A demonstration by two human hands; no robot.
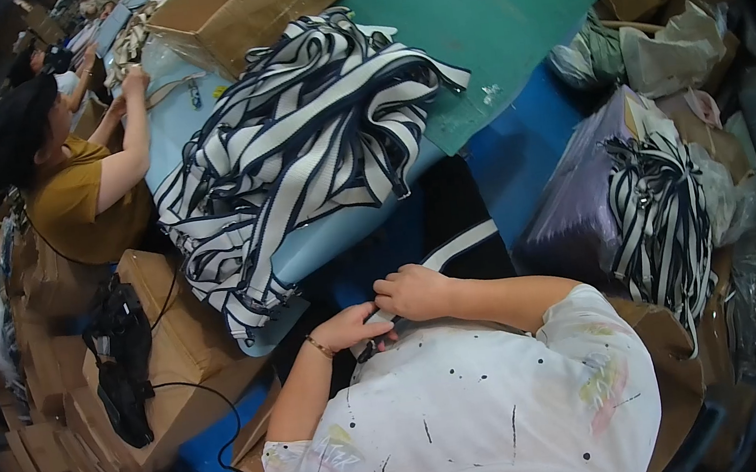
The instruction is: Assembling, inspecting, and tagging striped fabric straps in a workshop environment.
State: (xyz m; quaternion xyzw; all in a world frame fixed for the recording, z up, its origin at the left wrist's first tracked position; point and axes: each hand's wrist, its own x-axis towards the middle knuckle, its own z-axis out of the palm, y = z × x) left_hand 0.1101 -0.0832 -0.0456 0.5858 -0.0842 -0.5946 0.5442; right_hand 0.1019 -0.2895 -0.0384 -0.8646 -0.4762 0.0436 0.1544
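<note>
A white strap with dark navy edges runs from my hands over my dark-covered lap toward the right. My right hand is closed on it, fingers curled over the band. Close against it, my left hand pinches the strap near its end. Small dark and reddish bits show under the left fingers, too small to name. In front of me, a large heap of the same striped straps spreads across the light blue table and hangs over its near edge.
A cardboard box and green mat lie behind the heap. At right, a strap bundle hangs beside a purple-wrapped package. A co-worker in mustard works at left. Cartons and a black cable are near my left.
</note>
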